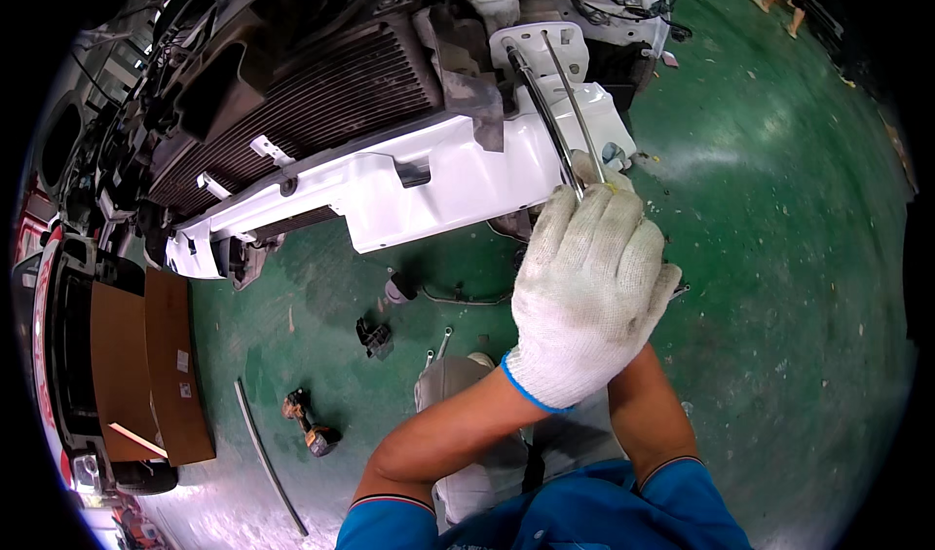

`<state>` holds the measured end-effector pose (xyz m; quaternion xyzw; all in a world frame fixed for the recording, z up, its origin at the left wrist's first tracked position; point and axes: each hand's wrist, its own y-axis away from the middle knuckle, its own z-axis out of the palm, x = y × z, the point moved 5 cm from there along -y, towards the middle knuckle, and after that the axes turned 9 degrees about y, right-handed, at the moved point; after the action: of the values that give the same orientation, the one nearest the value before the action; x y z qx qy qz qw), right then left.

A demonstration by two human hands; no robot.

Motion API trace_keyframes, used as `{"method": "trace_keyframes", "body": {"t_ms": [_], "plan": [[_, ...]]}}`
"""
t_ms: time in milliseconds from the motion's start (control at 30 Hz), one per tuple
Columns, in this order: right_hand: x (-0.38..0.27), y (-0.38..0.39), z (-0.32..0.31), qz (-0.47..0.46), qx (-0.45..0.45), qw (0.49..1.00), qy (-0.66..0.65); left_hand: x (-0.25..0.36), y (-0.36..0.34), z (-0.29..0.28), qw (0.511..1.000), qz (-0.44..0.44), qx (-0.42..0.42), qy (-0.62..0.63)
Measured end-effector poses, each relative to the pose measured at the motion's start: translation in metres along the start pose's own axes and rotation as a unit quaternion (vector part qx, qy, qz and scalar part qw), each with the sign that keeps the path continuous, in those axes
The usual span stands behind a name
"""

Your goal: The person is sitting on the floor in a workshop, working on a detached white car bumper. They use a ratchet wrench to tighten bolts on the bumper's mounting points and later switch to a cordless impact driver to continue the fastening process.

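Brown cardboard boxes [146,365] are lying on the green floor [779,258] at the far left, with a cordless drill [310,423] sitting near them. Above, a dark radiator [302,92] is showing behind the white car front beam [409,185]. The left hand [584,292], in a white glove, is covering the right hand [596,168], and both are closing tight around two thin metal rods [560,102] that are lying across the beam's right end.

green floor [779,258] | cordless drill [310,425] | wrench [443,341] | curved trim strip [268,457]
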<state>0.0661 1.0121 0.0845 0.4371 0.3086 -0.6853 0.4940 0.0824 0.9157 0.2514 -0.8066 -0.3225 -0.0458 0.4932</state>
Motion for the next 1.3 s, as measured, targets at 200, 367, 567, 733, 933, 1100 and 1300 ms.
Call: {"method": "trace_keyframes", "body": {"t_ms": [200,367,567,733,933,1100,1300], "plan": [[-0.004,-0.008,0.005,-0.003,-0.009,1.0,-0.009,0.003,-0.012,-0.002,1.0,0.0,0.018,0.015],[-0.005,-0.009,0.008,-0.002,-0.009,1.0,-0.006,0.005,-0.022,-0.003,0.999,0.006,0.04,0.02],[-0.005,-0.012,0.009,-0.002,-0.007,1.0,-0.002,-0.004,-0.02,-0.009,0.997,0.056,0.049,0.038],[-0.004,-0.012,0.01,-0.001,-0.005,1.0,-0.001,-0.008,-0.018,-0.002,0.991,0.055,0.063,0.1],[-0.005,-0.016,0.012,-0.003,0.001,1.0,-0.001,-0.009,-0.023,-0.01,0.994,0.038,0.043,0.092],[-0.005,-0.019,0.012,-0.006,0.005,1.0,0.001,-0.003,-0.033,-0.007,0.996,0.013,0.018,0.084],[-0.005,-0.018,0.012,-0.007,0.008,1.0,0.0,-0.005,-0.029,0.0,0.995,0.031,0.043,0.087]]}}
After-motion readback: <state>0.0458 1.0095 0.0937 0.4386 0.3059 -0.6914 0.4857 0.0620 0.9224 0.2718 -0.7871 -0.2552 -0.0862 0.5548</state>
